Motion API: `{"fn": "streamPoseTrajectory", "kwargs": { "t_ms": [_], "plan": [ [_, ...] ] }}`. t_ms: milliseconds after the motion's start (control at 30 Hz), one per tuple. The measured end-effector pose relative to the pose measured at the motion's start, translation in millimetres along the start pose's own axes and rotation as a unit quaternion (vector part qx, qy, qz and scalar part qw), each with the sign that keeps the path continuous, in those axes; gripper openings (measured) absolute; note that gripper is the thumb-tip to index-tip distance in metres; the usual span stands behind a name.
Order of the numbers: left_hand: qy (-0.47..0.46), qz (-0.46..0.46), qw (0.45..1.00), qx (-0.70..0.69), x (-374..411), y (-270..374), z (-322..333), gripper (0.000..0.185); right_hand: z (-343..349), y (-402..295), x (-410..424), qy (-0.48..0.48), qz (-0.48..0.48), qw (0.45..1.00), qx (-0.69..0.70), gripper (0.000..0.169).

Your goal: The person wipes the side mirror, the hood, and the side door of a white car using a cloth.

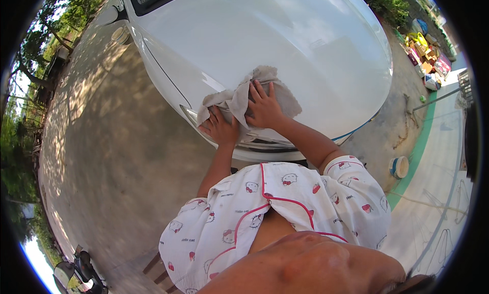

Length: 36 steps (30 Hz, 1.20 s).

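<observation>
A grey-beige cloth (282, 97) with wavy edges lies bunched on the front of a white car's hood (244, 38). My right hand (264, 107) rests on it with fingers spread, pressing it against the hood. To the left, my left hand (221, 129) lies on the cloth's other part, over the headlight (188, 112) corner; its fingers are apart and partly among the folds. The cloth hides part of the headlight and hood edge. The car's grille (267, 143) shows just below my forearms.
Concrete ground (126, 148) lies left of the car, with a bucket (120, 35) near the side mirror (108, 15). Another bucket (399, 167) stands at right by a green strip. Bags and boxes (428, 57) are piled at upper right. A parked scooter (82, 273) is at lower left.
</observation>
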<state>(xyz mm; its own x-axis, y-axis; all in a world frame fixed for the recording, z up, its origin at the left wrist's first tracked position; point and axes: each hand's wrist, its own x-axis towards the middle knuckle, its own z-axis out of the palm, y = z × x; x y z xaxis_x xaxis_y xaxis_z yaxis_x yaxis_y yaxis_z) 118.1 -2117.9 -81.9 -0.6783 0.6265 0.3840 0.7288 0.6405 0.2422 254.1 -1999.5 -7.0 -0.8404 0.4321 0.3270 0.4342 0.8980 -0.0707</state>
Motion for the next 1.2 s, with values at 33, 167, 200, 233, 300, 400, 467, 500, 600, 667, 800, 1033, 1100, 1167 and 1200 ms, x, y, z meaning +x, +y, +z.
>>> {"fn": "streamPoseTrajectory", "kwargs": {
  "t_ms": [33, 167, 200, 233, 300, 400, 467, 500, 600, 667, 800, 1033, 1100, 1167, 1200],
  "plan": [
    [0.001, -0.01, 1.0, 0.001, 7, -5, 1, 0.088, 2, -3, 9, -0.004, 0.005, 1.0, -0.003, 0.067],
    [-0.068, -0.042, 0.996, -0.047, 50, -41, 3, 0.088, 21, -17, 60, -0.024, 0.038, 0.999, -0.014, 0.069],
    [-0.057, -0.05, 0.996, -0.052, 61, -52, -1, 0.088, 19, -25, 79, -0.064, 0.042, 0.997, -0.021, 0.071],
    [-0.034, -0.045, 0.996, -0.074, 67, -55, 7, 0.086, 20, -22, 86, -0.064, 0.049, 0.996, -0.029, 0.07],
    [0.009, -0.034, 0.993, -0.115, 76, -61, 24, 0.081, 27, -17, 96, -0.066, 0.063, 0.995, -0.044, 0.069],
    [0.033, -0.036, 0.986, -0.16, 68, -56, 29, 0.078, 26, -17, 92, -0.077, 0.077, 0.992, -0.062, 0.067],
    [0.054, -0.051, 0.984, -0.161, 55, -50, 30, 0.077, 27, -17, 78, -0.058, 0.085, 0.993, -0.057, 0.066],
    [0.067, -0.055, 0.983, -0.164, 55, -44, 30, 0.076, 26, -15, 73, -0.045, 0.091, 0.993, -0.058, 0.065],
    [0.048, -0.032, 0.99, -0.133, 22, -39, 21, 0.071, 28, -29, 30, 0.026, 0.064, 0.996, -0.059, 0.057],
    [0.013, -0.001, 0.992, -0.128, -5, -36, 13, 0.067, 25, -45, -3, 0.022, 0.056, 0.997, -0.056, 0.054],
    [-0.021, 0.09, 0.984, -0.152, -65, -31, 20, 0.061, 54, -52, -67, 0.024, 0.019, 0.996, -0.083, 0.053],
    [-0.067, 0.054, 0.979, -0.185, -50, -45, 20, 0.061, 53, -67, -38, 0.016, 0.023, 0.997, -0.072, 0.056],
    [-0.072, 0.027, 0.976, -0.206, -30, -57, 23, 0.062, 56, -76, -11, -0.019, 0.05, 0.996, -0.069, 0.058],
    [-0.062, 0.013, 0.972, -0.225, -6, -73, 27, 0.064, 56, -85, 19, -0.046, 0.068, 0.995, -0.061, 0.061],
    [-0.051, 0.035, 0.976, -0.211, 5, -84, 30, 0.068, 57, -90, 34, -0.058, 0.07, 0.994, -0.054, 0.062]
  ]
}}
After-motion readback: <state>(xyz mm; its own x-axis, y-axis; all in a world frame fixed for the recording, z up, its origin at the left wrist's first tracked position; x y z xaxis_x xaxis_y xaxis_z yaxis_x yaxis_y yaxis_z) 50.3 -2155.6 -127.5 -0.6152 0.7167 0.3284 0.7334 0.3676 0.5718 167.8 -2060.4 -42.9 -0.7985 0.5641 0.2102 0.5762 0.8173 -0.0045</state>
